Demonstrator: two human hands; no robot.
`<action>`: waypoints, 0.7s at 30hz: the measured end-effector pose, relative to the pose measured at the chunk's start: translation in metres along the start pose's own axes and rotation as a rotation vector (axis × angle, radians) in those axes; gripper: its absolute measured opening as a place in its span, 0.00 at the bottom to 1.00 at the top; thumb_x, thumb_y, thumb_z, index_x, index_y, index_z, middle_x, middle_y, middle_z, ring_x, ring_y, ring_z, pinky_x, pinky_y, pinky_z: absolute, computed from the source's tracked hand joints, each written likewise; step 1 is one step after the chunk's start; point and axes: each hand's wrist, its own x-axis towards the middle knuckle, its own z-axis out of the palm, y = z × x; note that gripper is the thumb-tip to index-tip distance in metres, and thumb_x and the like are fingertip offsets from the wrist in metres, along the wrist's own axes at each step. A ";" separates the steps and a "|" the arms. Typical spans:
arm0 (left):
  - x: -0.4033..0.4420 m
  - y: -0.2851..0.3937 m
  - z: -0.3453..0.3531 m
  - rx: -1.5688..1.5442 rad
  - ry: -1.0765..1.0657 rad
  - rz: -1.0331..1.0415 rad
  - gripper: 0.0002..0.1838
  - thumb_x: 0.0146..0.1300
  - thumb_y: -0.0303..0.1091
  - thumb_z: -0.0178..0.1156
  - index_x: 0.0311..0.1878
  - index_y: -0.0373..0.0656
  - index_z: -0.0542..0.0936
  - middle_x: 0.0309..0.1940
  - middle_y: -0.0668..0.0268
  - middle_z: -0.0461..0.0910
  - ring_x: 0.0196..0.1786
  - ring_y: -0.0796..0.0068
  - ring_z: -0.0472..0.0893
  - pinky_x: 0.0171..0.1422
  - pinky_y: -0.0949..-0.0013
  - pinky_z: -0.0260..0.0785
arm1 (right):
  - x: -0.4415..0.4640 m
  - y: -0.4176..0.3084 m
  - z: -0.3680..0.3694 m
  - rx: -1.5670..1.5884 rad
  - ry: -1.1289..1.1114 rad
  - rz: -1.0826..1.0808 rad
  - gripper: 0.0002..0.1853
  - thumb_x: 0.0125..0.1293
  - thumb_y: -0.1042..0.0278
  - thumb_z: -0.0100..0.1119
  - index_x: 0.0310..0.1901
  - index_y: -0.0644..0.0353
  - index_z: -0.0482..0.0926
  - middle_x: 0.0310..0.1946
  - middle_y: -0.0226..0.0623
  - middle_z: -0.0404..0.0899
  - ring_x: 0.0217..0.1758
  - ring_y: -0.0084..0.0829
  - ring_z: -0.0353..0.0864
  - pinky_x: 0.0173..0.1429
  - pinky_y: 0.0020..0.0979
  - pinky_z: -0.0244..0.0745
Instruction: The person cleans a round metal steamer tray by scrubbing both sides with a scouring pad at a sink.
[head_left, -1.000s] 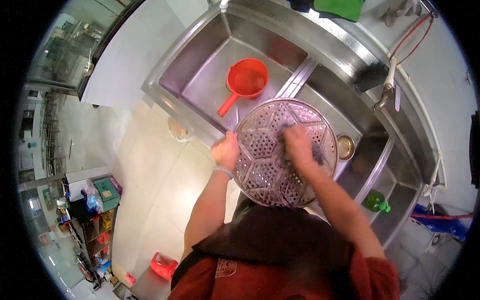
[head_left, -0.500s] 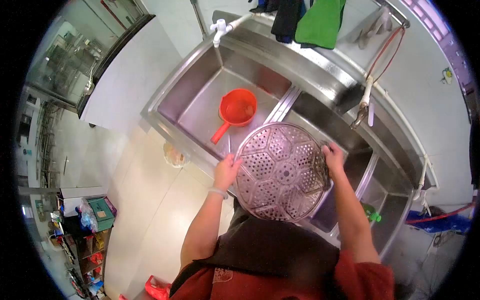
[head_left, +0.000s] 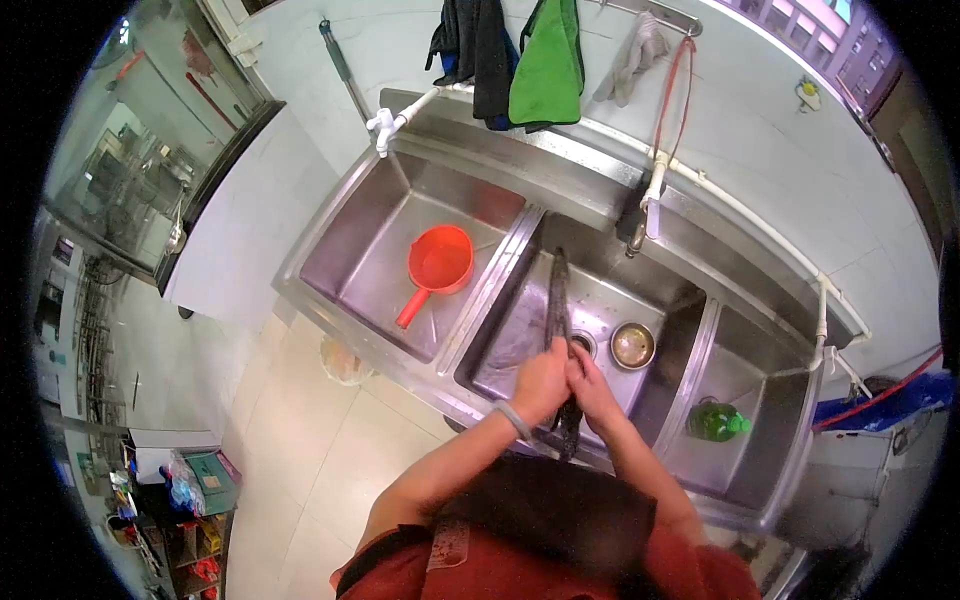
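The round perforated metal plate [head_left: 558, 300] is turned almost edge-on above the middle sink basin, so it shows as a narrow dark strip. My left hand [head_left: 540, 384] is closed on its left side. On the other side my right hand [head_left: 597, 392] grips it, fingers close to those of my left hand. Something dark hangs just below my hands; its shape is hard to make out. A small round metal bowl [head_left: 632, 345] sits in the middle basin, to the right of the plate.
An orange dipper [head_left: 440, 260] lies in the left basin [head_left: 345, 250]. The right basin holds a green bottle [head_left: 712, 421]. Taps [head_left: 384, 128] and a white pipe [head_left: 735, 205] run along the back. Green and dark cloths [head_left: 547, 70] hang on the wall.
The plate has swung from face-up to nearly edge-on. My right hand went from scrubbing its face to its rim, and both hands are now close together. The view has shifted, showing more wall.
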 end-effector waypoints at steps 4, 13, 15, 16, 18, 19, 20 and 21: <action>-0.032 -0.001 0.039 0.106 -0.213 0.156 0.15 0.61 0.36 0.58 0.45 0.35 0.73 0.32 0.48 0.82 0.34 0.45 0.83 0.37 0.48 0.76 | -0.004 0.005 -0.015 0.137 0.142 0.166 0.27 0.69 0.57 0.61 0.62 0.68 0.70 0.53 0.42 0.79 0.54 0.31 0.77 0.60 0.32 0.72; -0.064 -0.047 0.064 -0.007 -0.149 0.187 0.34 0.58 0.42 0.67 0.63 0.31 0.69 0.63 0.41 0.67 0.66 0.47 0.71 0.70 0.55 0.64 | -0.041 0.054 -0.110 0.403 0.435 0.198 0.13 0.61 0.73 0.63 0.47 0.66 0.80 0.39 0.38 0.83 0.38 0.33 0.83 0.47 0.35 0.78; -0.050 -0.074 0.046 0.103 0.094 -0.010 0.35 0.58 0.43 0.69 0.62 0.30 0.69 0.63 0.41 0.68 0.65 0.49 0.72 0.70 0.53 0.64 | -0.050 0.056 -0.126 0.549 0.412 0.162 0.13 0.58 0.72 0.65 0.45 0.64 0.80 0.37 0.36 0.83 0.38 0.32 0.82 0.46 0.37 0.78; -0.044 -0.091 0.038 0.112 0.199 -0.100 0.36 0.57 0.43 0.70 0.62 0.30 0.69 0.62 0.43 0.70 0.64 0.50 0.74 0.69 0.53 0.65 | -0.053 0.059 -0.132 0.557 0.415 0.157 0.13 0.58 0.72 0.65 0.45 0.64 0.80 0.37 0.36 0.83 0.38 0.32 0.82 0.46 0.37 0.78; -0.039 -0.120 0.022 -0.604 0.100 -0.459 0.30 0.64 0.42 0.66 0.63 0.35 0.70 0.59 0.52 0.76 0.60 0.58 0.77 0.67 0.56 0.70 | -0.059 0.062 -0.137 0.652 0.436 0.125 0.15 0.55 0.72 0.65 0.45 0.64 0.80 0.37 0.35 0.82 0.38 0.33 0.82 0.47 0.37 0.78; -0.041 -0.126 0.011 -0.599 0.101 -0.456 0.30 0.64 0.42 0.66 0.63 0.35 0.70 0.59 0.52 0.76 0.60 0.58 0.77 0.67 0.56 0.70 | -0.062 0.065 -0.139 0.686 0.438 0.153 0.17 0.53 0.73 0.65 0.46 0.64 0.79 0.36 0.35 0.82 0.39 0.33 0.81 0.48 0.37 0.78; -0.043 -0.131 0.001 -1.075 0.086 -0.542 0.27 0.67 0.39 0.63 0.64 0.36 0.70 0.58 0.56 0.77 0.59 0.61 0.78 0.66 0.57 0.71 | -0.062 0.070 -0.143 0.692 0.436 0.150 0.17 0.53 0.73 0.65 0.46 0.64 0.79 0.36 0.35 0.82 0.39 0.33 0.81 0.48 0.37 0.78; -0.044 -0.128 -0.009 -1.553 0.064 -0.614 0.24 0.69 0.36 0.61 0.65 0.37 0.70 0.57 0.59 0.78 0.58 0.63 0.79 0.64 0.58 0.73 | -0.062 0.069 -0.143 0.655 0.401 0.147 0.18 0.52 0.73 0.65 0.47 0.64 0.79 0.37 0.35 0.82 0.40 0.33 0.81 0.49 0.37 0.78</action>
